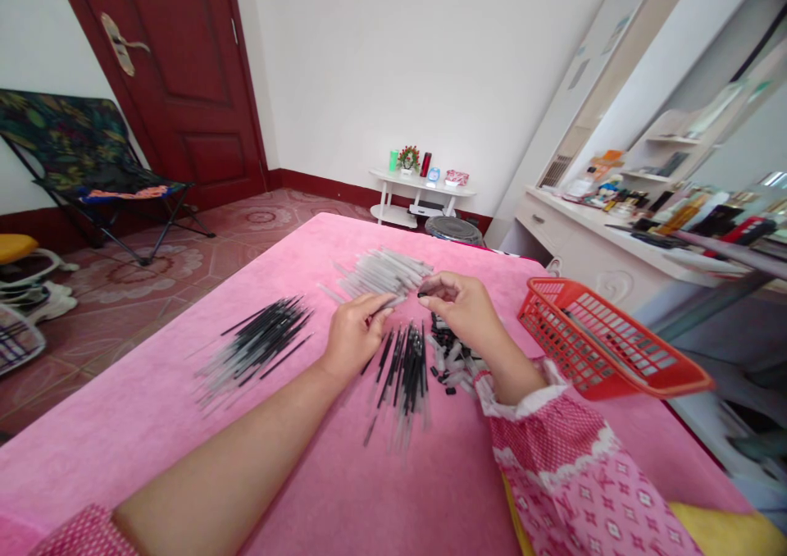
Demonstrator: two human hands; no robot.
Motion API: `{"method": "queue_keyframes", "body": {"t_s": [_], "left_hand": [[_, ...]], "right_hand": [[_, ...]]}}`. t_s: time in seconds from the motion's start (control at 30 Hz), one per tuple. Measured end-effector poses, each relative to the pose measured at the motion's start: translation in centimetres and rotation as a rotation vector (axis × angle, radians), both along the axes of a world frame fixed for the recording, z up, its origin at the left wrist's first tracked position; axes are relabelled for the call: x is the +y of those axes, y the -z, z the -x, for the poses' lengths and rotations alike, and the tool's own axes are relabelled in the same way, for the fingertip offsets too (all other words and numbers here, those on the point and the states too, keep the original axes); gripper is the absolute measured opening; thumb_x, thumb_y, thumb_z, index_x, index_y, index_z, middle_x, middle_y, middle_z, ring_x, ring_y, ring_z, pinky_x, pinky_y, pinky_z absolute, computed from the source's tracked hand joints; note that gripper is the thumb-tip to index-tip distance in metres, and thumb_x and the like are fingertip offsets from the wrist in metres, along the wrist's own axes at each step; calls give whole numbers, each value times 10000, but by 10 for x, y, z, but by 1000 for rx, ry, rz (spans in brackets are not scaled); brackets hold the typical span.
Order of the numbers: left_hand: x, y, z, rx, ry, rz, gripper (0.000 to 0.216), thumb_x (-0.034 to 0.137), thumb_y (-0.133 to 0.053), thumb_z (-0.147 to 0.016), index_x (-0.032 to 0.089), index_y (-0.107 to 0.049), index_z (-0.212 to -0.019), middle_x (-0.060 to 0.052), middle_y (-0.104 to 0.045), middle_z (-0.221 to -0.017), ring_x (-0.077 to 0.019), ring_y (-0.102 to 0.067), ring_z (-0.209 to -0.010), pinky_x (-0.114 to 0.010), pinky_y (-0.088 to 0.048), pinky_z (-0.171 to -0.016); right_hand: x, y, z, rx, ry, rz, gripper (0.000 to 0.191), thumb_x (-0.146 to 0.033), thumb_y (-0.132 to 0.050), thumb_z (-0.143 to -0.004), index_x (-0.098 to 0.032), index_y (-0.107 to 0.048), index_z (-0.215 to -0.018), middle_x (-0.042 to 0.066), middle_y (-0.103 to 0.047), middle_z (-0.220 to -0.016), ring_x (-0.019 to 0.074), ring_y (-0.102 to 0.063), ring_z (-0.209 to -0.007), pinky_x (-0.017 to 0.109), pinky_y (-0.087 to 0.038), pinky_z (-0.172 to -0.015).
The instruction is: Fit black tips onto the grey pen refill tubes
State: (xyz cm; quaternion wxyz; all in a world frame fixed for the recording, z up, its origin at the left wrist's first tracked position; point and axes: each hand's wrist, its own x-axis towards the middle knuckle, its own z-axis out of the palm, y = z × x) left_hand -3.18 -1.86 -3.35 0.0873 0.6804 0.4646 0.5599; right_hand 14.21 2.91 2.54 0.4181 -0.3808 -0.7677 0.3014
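My left hand (353,334) is closed around a thin pen tube whose pale end (397,301) sticks out past the fingertips. Opposite it, my right hand (458,306) pinches a small black pen part (422,295). The two hands are a short gap apart. Behind them lies a heap of clear pen barrels (384,271). Below, between the hands, black pen refills (402,367) are fanned out. Under my right wrist is a pile of small black and clear pen parts (448,355), partly hidden. Another bundle of black refills (264,343) lies to the left.
A pink cloth (369,499) covers the table. At the right edge stands a red plastic basket (615,334) with something inside. Yellow cloth (725,527) shows at the lower right. Beyond are a folding chair (92,154), a white shelf (424,183) and a cluttered dresser (615,228).
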Motion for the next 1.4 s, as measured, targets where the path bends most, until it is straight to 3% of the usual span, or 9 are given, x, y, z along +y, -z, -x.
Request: {"method": "queue_keyframes", "body": {"t_s": [0.2, 0.9, 1.23, 1.4], "left_hand": [[1, 1, 0, 36, 21, 13, 239, 185, -512, -836, 195, -669, -1016, -53, -692, -943, -164, -623, -869, -276, -472, -780], [0, 3, 0, 127, 42, 22, 287, 123, -506, -812, 197, -661, -1042, -57, -680, -911, -171, -610, -843, -284, -468, -755], [1, 7, 2, 145, 57, 30, 328, 107, -497, -807, 219, -656, -1070, -57, -682, -944, -174, -616, -871, -295, -475, -786], [0, 6, 1, 150, 71, 14, 327, 115, -498, -808, 228, -658, -1069, -56, -684, -948, -175, -619, -873, -295, -481, -783]], "right_hand": [[2, 10, 2, -37, -9, -14, 164, -136, -600, -678, -165, -669, -823, 34, -688, -790, 161, -627, -714, 283, -476, -689], [-3, 8, 5, -136, -3, -72, 181, -113, -597, -686, -155, -671, -846, 39, -689, -817, 149, -622, -716, 264, -464, -691], [-10, 6, 7, -283, 2, -140, 80, -159, -569, -756, -163, -647, -776, 30, -667, -761, 156, -596, -721, 251, -421, -673], [-16, 7, 10, -448, 112, -196, 307, -301, -441, -873, -173, -589, -637, 28, -608, -612, 146, -538, -593, 239, -358, -572]]}}
